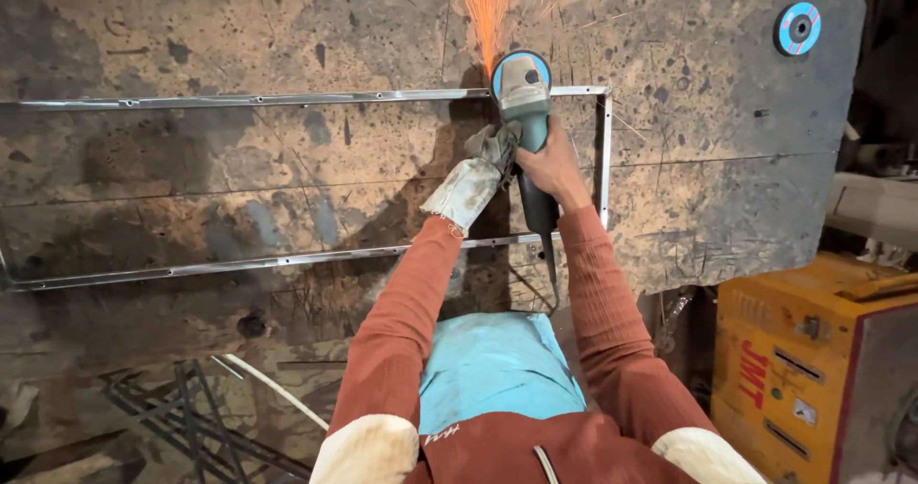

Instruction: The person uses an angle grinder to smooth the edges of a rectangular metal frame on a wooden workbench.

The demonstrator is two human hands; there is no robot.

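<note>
A teal angle grinder (524, 97) presses its disc onto the top bar of a thin rectangular metal frame (287, 96) that lies on a worn, stained workbench (239, 178). Orange sparks (488, 11) spray away from the disc. My left hand (475, 173), in a dirty work glove, grips the grinder's side near the head. My bare right hand (550, 168) wraps around the grinder's body, and its cord hangs down toward me. Both my arms are in rust-red sleeves.
A spare blue grinding disc (797, 28) lies at the bench's far right corner. A yellow welding machine (813, 369) stands at the lower right. Scrap metal bars (191, 417) lie on the floor at the lower left. More clutter sits beyond the bench's right edge.
</note>
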